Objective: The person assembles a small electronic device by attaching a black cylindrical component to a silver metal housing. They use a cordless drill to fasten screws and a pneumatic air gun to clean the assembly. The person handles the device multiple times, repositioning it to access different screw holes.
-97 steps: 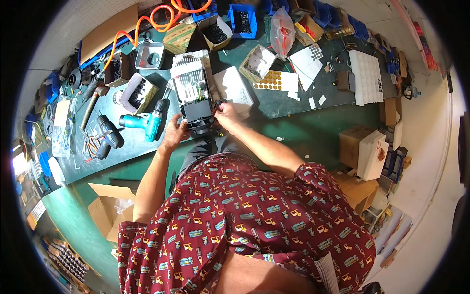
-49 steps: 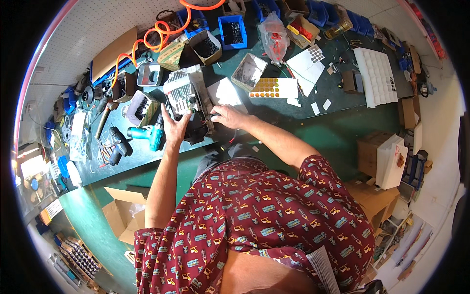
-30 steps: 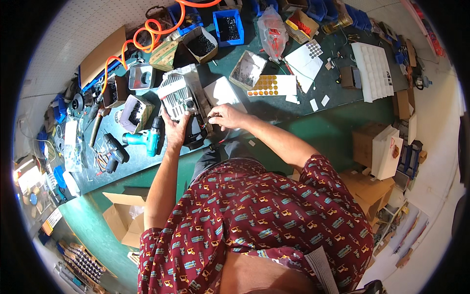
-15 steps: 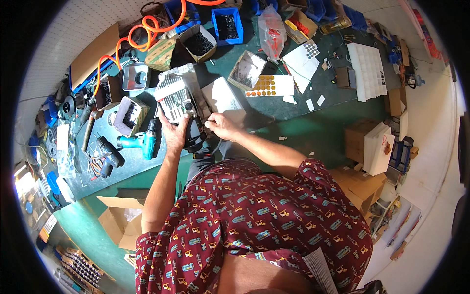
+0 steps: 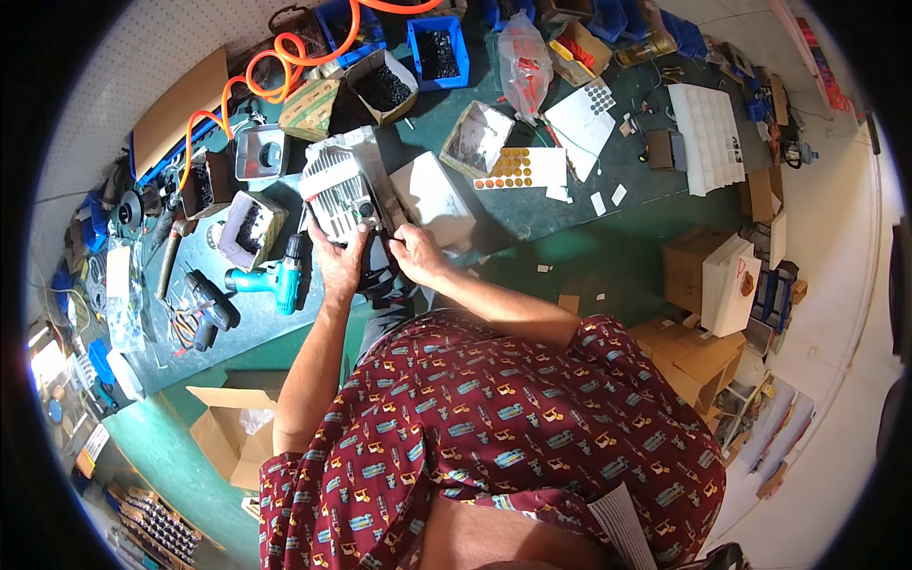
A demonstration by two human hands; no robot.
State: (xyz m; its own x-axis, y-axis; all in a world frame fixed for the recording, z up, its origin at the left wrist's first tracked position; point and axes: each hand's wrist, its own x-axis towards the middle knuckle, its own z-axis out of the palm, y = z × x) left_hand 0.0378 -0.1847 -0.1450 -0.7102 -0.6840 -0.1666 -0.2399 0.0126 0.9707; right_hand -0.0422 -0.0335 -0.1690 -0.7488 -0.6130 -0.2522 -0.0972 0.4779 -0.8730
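Note:
A silver finned metal housing (image 5: 334,198) lies at the near edge of the bench, with a small black round fitting (image 5: 365,209) at its lower right. My left hand (image 5: 339,264) grips the near end of it, thumb on top and fingers at the left side. Close by on the right, my right hand (image 5: 420,256) has its fingers pinched together beside the housing's near corner. Whatever lies between those fingertips is too small to make out. Dark cable loops (image 5: 382,285) hang below, between the two hands. A white box (image 5: 432,199) sits right of the housing.
A teal cordless drill (image 5: 275,280) and a dark power tool (image 5: 211,306) lie to the left. Open boxes of small parts (image 5: 382,85), a blue bin (image 5: 439,55) and an orange coiled hose (image 5: 275,71) are behind. Sticker sheets (image 5: 546,169) and a white tray (image 5: 705,141) lie rightward.
My right hand has shifted slightly left and down, closer to the housing's near corner, and its wrist has turned. My left hand keeps its grip on the housing.

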